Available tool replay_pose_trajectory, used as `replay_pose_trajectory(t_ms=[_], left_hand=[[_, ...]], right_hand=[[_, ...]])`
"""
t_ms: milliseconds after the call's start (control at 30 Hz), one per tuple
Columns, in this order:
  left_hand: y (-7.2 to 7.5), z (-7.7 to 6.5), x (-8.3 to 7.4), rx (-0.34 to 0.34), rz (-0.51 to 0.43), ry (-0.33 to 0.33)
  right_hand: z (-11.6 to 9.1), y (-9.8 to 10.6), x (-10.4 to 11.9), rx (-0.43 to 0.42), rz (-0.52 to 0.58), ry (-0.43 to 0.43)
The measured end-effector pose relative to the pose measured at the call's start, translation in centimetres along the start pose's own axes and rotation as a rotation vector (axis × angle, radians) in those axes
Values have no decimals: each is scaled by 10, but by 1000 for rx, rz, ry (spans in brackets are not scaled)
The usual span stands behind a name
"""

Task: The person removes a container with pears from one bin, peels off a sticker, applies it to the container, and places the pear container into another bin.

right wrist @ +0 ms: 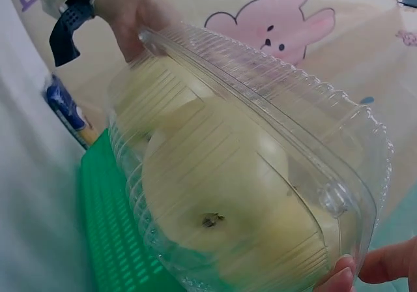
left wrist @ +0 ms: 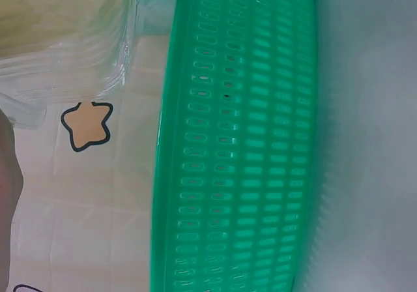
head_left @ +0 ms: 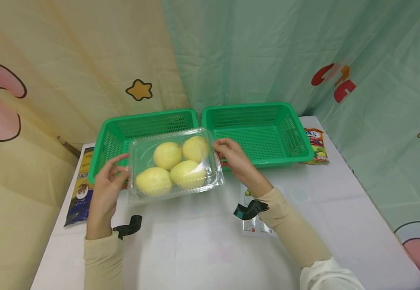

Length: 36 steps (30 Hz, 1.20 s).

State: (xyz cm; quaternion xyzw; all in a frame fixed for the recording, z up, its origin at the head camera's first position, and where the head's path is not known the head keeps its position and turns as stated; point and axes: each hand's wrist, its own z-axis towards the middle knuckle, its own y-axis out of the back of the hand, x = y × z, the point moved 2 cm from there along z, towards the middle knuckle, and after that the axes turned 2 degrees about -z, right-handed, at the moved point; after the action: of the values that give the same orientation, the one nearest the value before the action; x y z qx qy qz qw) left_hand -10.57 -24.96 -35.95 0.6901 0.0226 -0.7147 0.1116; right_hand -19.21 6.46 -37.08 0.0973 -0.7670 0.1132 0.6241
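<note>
A clear plastic clamshell box (head_left: 144, 157) holds several round yellow fruits (head_left: 167, 156), apparently melons. It is held tilted in the air, in front of and partly over the left green basket (head_left: 99, 155). My left hand (head_left: 106, 185) grips its left edge between thumb and fingers. At the opposite end my right hand (head_left: 235, 159) pinches the rim; the right wrist view shows the fingertips (right wrist: 342, 276) on the box's corner. The lid looks closed. In the left wrist view only a corner of the box (left wrist: 85, 70) and a sliver of hand show.
A second green basket (head_left: 306, 155) stands beside the first on the white table (head_left: 202, 249). A yellow-and-blue packet (head_left: 81, 193) lies at the left, a colourful snack bag (head_left: 317, 147) at the right. A printed sheet (head_left: 248, 229) lies under the right forearm. Curtains hang behind.
</note>
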Motion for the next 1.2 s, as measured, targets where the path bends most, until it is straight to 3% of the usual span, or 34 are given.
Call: replay_pose_trajectory(t_ms=[200, 533, 833, 1200], left_hand=[[-1, -5, 2, 23, 50, 10], [-3, -13, 8, 86, 30, 31], [-3, -17, 12, 72, 19, 72], [-4, -20, 14, 57, 61, 66]], right_hand=[[-9, 4, -7, 14, -15, -15], [-21, 8, -18, 43, -41, -29], [-26, 9, -19, 93, -65, -20], [-28, 9, -19, 91, -75, -26]])
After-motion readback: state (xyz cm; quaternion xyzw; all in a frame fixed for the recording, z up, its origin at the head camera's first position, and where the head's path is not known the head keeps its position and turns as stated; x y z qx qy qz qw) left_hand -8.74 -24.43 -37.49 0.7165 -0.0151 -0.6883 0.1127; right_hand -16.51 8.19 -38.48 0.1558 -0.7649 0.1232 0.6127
